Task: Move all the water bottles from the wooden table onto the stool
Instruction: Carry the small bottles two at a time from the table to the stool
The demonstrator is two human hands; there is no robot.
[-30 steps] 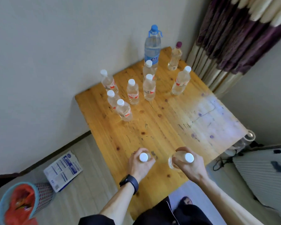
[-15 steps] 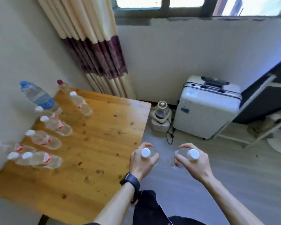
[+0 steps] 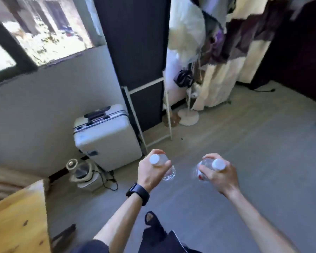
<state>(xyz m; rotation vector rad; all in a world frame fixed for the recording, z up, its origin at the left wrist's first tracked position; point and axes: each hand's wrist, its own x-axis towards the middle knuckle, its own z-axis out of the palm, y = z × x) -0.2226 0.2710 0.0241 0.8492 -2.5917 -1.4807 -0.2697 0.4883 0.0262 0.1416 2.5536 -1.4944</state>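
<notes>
Left hand [image 3: 150, 173], right of suitcase [image 3: 106, 136]: fingers [image 3: 165, 163] curled round left bottle [image 3: 169, 173], body mostly hidden, white cap up. Right hand [image 3: 220, 178], farther right: fingers wrapped round right bottle [image 3: 202, 164], label barely visible. Both over floor [image 3: 263, 143]. Wooden surface [image 3: 16, 216], below-left of suitcase, cut off by frame. Open floor right of suitcase.
</notes>
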